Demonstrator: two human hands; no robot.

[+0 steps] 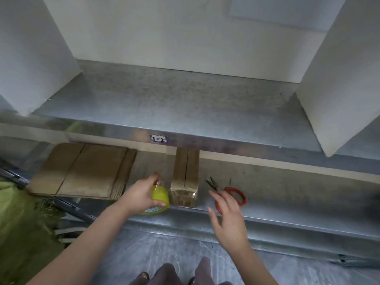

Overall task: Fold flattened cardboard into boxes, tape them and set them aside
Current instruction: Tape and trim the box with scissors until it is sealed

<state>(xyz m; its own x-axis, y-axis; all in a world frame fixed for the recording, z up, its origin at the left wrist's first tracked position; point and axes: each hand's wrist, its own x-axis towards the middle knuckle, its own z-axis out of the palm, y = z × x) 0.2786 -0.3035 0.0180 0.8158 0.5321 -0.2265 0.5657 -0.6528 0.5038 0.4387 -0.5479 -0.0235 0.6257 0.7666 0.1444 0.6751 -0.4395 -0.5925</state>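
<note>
My left hand [141,194] grips a yellow roll of tape [159,199] at the front edge of the lower metal shelf. Just right of the roll stands a small brown cardboard box [185,179], its near end covered with clear tape. My right hand [227,219] hovers open, fingers spread, right of the box and just in front of the red-handled scissors [230,192] that lie on the shelf. A stack of flattened cardboard [82,171] lies on the same shelf to the left.
The upper metal shelf [164,108] carries a label reading 1-2 and two large white boxes, one at the left [33,50] and one at the right [339,79]. Green material [18,223] lies at the lower left. My feet show at the bottom on the grey floor.
</note>
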